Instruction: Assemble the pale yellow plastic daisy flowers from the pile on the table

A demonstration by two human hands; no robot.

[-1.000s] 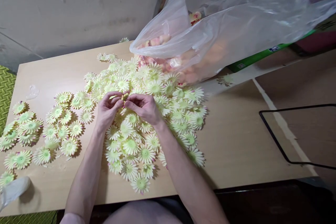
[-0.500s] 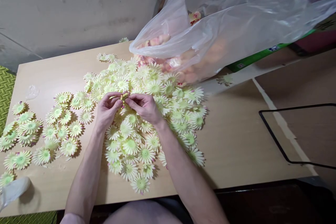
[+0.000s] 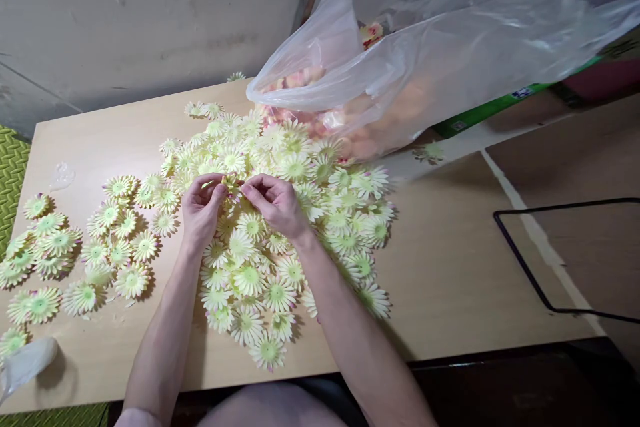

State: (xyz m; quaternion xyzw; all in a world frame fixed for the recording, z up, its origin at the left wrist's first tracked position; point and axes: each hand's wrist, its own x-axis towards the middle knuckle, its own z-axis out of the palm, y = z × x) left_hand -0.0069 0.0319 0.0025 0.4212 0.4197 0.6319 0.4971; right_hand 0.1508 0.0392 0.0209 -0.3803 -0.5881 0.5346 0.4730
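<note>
Over the middle of a heap of pale yellow artificial flower heads (image 3: 250, 277), my left hand (image 3: 201, 210) pinches one small flower head (image 3: 232, 188) between thumb and fingers. My right hand (image 3: 277, 205) is closed at that flower's right edge, thumb against forefinger. The flower is seen nearly edge-on, with pinkish petal tips, and its details are too small to make out. Loose flower heads lie under and around both hands, some hidden by my forearms.
At the back, a translucent plastic bag (image 3: 450, 60) holds pink and orange petal pieces. Smaller flower clusters (image 3: 120, 250) lie to the left. A whitish transparent object (image 3: 30, 363) stands at the front left corner. A black metal frame (image 3: 515, 267) is on the right, by the wall (image 3: 150, 13) side's far end.
My hands have drawn slightly apart, the left one shifting a little left with the flower head. The flower has turned and shows more of its petals.
</note>
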